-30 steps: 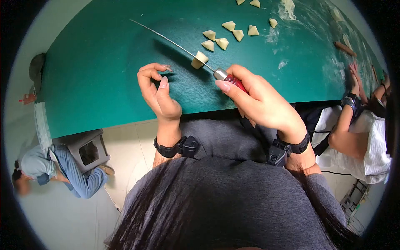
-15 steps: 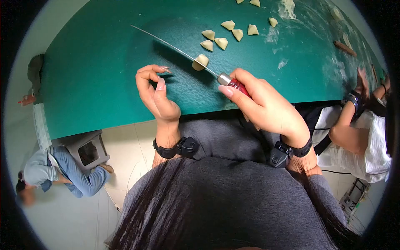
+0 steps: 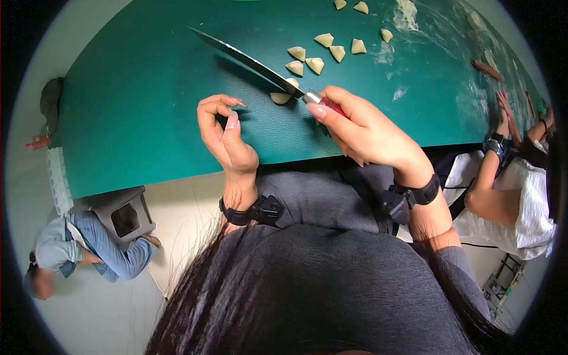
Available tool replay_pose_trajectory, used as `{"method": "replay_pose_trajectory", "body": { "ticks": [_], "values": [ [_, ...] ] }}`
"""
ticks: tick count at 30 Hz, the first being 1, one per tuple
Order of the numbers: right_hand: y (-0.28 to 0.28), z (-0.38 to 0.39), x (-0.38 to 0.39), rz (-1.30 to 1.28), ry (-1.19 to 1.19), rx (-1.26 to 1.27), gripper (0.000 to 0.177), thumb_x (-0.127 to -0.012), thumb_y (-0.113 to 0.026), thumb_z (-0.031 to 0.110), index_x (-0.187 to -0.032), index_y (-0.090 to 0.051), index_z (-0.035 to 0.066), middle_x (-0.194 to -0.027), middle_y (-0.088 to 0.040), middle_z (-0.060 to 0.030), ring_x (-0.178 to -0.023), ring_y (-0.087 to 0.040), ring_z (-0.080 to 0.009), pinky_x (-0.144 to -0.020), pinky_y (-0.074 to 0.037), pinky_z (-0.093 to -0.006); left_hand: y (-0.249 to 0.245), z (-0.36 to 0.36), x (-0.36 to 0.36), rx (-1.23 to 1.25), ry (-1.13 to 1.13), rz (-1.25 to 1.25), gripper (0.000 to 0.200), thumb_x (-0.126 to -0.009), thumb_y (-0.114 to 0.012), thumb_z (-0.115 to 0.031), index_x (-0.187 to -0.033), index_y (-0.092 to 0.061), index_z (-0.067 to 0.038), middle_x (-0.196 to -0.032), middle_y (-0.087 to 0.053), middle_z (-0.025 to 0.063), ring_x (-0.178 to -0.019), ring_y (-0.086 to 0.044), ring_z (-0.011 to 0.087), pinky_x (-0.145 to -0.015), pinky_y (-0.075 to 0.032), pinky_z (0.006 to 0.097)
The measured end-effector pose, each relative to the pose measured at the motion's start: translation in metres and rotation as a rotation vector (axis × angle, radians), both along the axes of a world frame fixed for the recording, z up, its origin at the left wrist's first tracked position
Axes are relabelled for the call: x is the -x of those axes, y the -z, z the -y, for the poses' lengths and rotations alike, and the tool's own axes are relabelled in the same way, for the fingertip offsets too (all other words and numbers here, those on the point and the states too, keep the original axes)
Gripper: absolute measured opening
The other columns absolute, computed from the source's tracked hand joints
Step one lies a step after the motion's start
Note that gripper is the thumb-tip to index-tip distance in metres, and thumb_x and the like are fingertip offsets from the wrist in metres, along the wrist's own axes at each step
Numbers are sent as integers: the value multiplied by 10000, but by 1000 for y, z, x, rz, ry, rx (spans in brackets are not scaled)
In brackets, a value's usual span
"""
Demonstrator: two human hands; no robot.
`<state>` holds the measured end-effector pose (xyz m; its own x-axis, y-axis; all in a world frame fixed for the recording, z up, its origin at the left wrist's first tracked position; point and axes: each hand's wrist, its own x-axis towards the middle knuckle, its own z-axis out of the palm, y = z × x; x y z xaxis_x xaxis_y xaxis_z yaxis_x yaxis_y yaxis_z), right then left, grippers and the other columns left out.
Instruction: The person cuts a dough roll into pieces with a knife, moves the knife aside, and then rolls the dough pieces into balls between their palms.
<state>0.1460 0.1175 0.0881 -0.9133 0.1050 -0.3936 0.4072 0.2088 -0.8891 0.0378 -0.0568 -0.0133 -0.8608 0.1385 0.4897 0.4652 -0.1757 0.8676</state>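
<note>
**Knife over dough on a green table**

The right hand (image 3: 367, 133) was closed round the red handle of a knife (image 3: 248, 59), whose long, thin steel blade slanted up and away to the left. A pale, soft lump of dough (image 3: 279, 97) lay on the table just at the heel of the blade, partly under it. The left hand (image 3: 228, 139) hovered near that lump, fingers loosely curled and holding nothing.

Further back lay small wedge-shaped cut pieces (image 3: 315, 64), smooth and cream-coloured. The table (image 3: 148, 106) had a matt green cover, smeared with flour (image 3: 408, 15) at its far right, where a wooden rolling pin (image 3: 489, 69) lay near a co-worker's hands (image 3: 504, 109). Below the table edge were a pale floor (image 3: 89, 313), a grey stool (image 3: 121, 213) and a crouching person (image 3: 89, 251).
</note>
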Motion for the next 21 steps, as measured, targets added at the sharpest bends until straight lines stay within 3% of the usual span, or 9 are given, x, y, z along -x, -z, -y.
{"method": "replay_pose_trajectory", "body": {
  "ticks": [1,4,5,6,8,9,13,21],
  "values": [
    [3,1,1,-30,20,42,268,-1062,-463,311,-1012,-512,51,-527,-442,19,-348,-378,-60,-345,-277,-228,0,-1,-1,-12,-7,10,120,-785,-516,-59,-886,-466,-17,-944,-539,150,-864,-541,234,-825,-455,354],
    [-1,0,-6,-171,100,236,280,-1073,-426,318,-1032,-507,53,-521,-422,27,-343,-359,-50,-347,-259,-212,3,2,-2,248,-96,-83,129,-834,-593,-79,-929,-520,-30,-968,-554,106,-872,-536,209,-864,-455,349],
    [-1,-5,-11,-227,104,231,288,-1079,-405,311,-1038,-503,43,-514,-410,26,-337,-342,-58,-347,-260,-214,1,3,-1,397,-140,-200,193,-804,-688,-84,-957,-579,-42,-999,-577,89,-887,-557,213,-857,-452,344],
    [-1,-11,-17,-296,112,241,266,-1057,-483,312,-1014,-516,52,-521,-431,40,-359,-375,-46,-351,-281,-214,-9,0,-5,557,-156,-266,279,-800,-729,-156,-1039,-628,-52,-1039,-608,99,-965,-584,263,-941,-435,418],
    [-6,-18,-29,-387,195,199,264,-1058,-477,311,-1027,-512,51,-524,-438,30,-358,-376,-50,-348,-275,-214,-17,-9,-14,815,-217,-392,457,-762,-798,-253,-1161,-646,-91,-1054,-629,101,-1069,-582,315,-1060,-358,515],
    [-6,-22,-35,-430,238,185,252,-1060,-475,306,-1036,-506,56,-536,-450,25,-358,-376,-52,-349,-281,-211,-16,-12,-18,894,-191,-319,521,-749,-822,-328,-1209,-680,-130,-1194,-648,110,-1250,-528,342,-1137,-245,585],
    [-4,-33,-56,-449,386,54,228,-1059,-478,286,-1025,-495,61,-554,-459,21,-360,-372,-53,-353,-292,-204,-5,-15,-15,936,-38,-274,401,-834,-753,-369,-1166,-731,-146,-1449,-520,140,-1406,-393,364,-1151,-229,585],
    [2,-26,-68,-313,444,40,167,-1035,-540,220,-1076,-516,61,-608,-468,34,-436,-416,-45,-403,-323,-210,-6,-10,-12,720,-17,-147,214,-900,-705,-197,-1065,-728,-63,-1238,-673,146,-1255,-579,328,-1121,-343,493]
  ]
}}
